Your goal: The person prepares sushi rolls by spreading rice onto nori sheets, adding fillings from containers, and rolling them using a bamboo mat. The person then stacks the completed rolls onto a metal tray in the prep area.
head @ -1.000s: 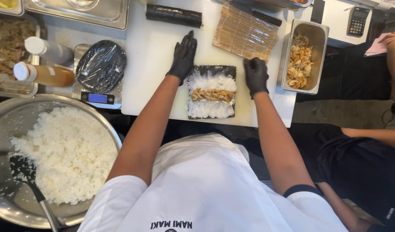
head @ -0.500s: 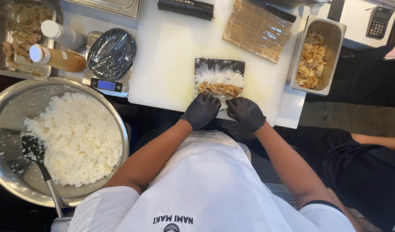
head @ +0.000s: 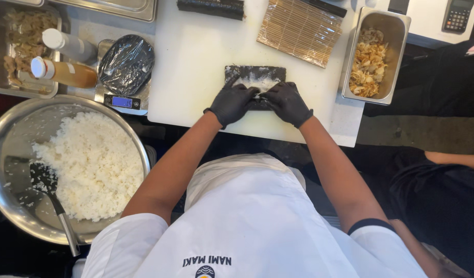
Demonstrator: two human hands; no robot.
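**Seaweed sheet with rice held under 2 gloved hands**

The near edge of the seaweed sheet (head: 256, 81) is gripped by both hands at once. The left hand (head: 232, 101), in a black glove, is curled over the left part of that edge, and the right hand (head: 287, 102), gloved the same, is curled over the right part; the 2 hands are touching at the middle. Each grip is closed on the sheet, with the fingers bent over the folded edge. White rice is seen on the sheet just beyond the fingertips, and the far strip of seaweed is left bare.

The sheet is laid on a white cutting board (head: 196, 62), near its front edge and right of centre. Beyond it, a bamboo rolling mat (head: 299, 30) is lying tilted, and a finished dark roll (head: 210, 7) is placed at the far edge. To the right, a steel pan of shredded filling (head: 373, 56) is set. To the left, a wrapped digital scale (head: 124, 72), 2 squeeze bottles (head: 62, 64) and a large steel bowl of rice (head: 87, 164) with a black paddle (head: 51, 195) are found on the worktop.
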